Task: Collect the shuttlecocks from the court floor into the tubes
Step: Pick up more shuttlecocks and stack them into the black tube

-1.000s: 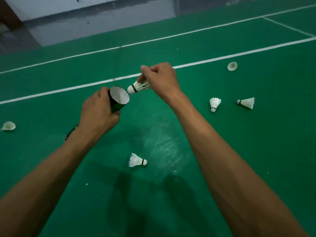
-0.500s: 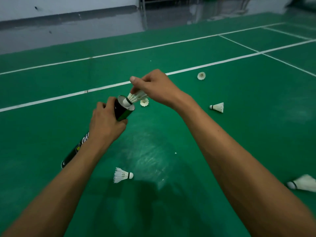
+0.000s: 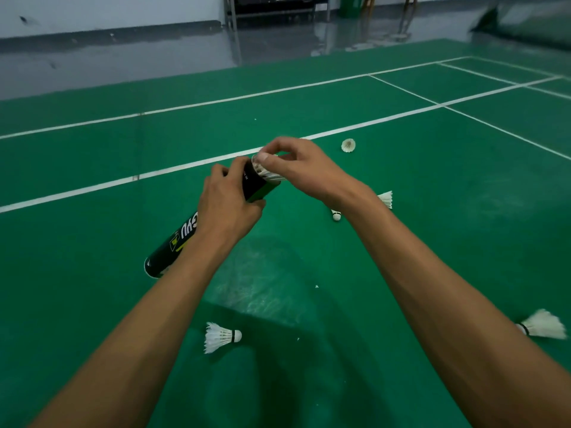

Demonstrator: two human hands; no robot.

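Grips the black tube (image 3: 176, 245) with the left hand (image 3: 228, 208), fingers and thumb wrapped round its upper part just below the open mouth. Holds it tilted in the air above the green court floor (image 3: 92, 273), mouth up and away, closed base down toward the body.

Pinches a shuttlecock (image 3: 268, 173) by its feather rim with the right hand (image 3: 306, 171), thumb and forefinger closed on it, the other fingers curled above. Sits cork-first in the mouth of the tube, white feathers partly out over the lip.

More scattered on the floor:
- Nearest, between the two forearms, a second shuttlecock (image 3: 221, 337) on its side, cork pointing right.
- At the right edge, a third shuttlecock (image 3: 543, 328) on its side, cork pointing left, slightly blurred.
- Beyond the right hand, near a white line (image 3: 185, 166), a fourth shuttlecock (image 3: 348, 145) with its open feather end toward the camera.
- Just past the right wrist, a fan of feathers (image 3: 386, 199), and below the wrist a cork tip (image 3: 336, 215). Cannot tell whether one shuttlecock or two, with the forearm in the way.

Farther off, more white lines crossing the green, then a grey strip of floor, a pale wall (image 3: 92, 13) and a dark rack (image 3: 272, 7).
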